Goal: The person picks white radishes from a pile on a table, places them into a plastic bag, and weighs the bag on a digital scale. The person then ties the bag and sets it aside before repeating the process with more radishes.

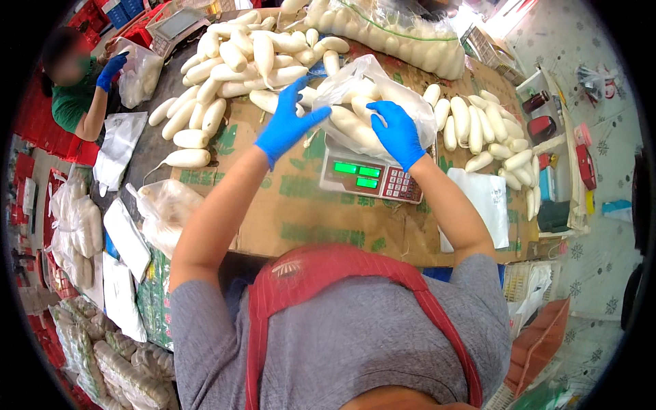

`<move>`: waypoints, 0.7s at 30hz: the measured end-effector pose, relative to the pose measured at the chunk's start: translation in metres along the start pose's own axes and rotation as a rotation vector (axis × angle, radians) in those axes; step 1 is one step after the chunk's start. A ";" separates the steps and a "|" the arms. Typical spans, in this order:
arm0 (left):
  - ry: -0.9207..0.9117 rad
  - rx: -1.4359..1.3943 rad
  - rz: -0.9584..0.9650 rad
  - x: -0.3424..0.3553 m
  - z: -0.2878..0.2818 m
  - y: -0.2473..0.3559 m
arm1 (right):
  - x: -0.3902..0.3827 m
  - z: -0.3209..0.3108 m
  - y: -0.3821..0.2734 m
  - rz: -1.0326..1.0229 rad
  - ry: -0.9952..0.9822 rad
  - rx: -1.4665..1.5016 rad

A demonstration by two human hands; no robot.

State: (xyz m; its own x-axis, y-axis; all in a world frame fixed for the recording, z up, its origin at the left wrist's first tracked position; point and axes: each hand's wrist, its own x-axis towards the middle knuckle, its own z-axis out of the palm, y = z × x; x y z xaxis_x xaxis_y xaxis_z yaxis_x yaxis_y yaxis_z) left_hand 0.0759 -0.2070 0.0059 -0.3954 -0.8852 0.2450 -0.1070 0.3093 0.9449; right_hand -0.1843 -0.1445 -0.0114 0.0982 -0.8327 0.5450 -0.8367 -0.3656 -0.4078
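A clear plastic bag point(413, 109) of white radishes point(354, 128) rests on a digital scale point(342, 179) with lit green displays. My left hand point(283, 128), in a blue glove, is open beside the bag's left side, fingers spread and thumb out toward it. Against the bag's right side lies my right hand point(398, 134), also gloved in blue. Its thumb and fingers are apart, touching the plastic without closing on it. The scale's platform is mostly hidden under the bag.
A large radish pile point(236, 58) covers the table's far left; a smaller pile point(478, 126) lies right. Behind stands a big filled bag point(389, 37). Flat white bags point(478, 205) and a filled bag point(167, 212) flank me. A gloved co-worker point(75, 89) handles a bag at far left.
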 end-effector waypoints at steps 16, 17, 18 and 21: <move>0.004 0.026 0.086 -0.006 0.002 -0.007 | -0.031 -0.106 -0.061 0.386 0.155 1.240; 0.088 0.024 0.140 -0.020 0.000 -0.006 | -0.047 -0.106 -0.061 0.407 -0.018 1.288; 0.097 -0.057 0.046 -0.036 0.001 -0.008 | -0.069 -0.106 -0.055 0.432 -0.174 1.325; -0.003 -0.470 -0.280 -0.104 -0.004 -0.055 | -0.096 -0.053 -0.072 0.572 -0.560 1.201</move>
State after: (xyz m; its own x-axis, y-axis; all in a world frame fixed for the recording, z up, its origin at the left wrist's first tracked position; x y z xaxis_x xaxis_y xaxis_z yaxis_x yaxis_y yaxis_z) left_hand 0.1263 -0.1336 -0.0703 -0.4134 -0.9101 -0.0297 0.2102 -0.1272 0.9693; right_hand -0.1621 -0.0162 0.0047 0.3414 -0.9295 -0.1397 0.0902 0.1804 -0.9795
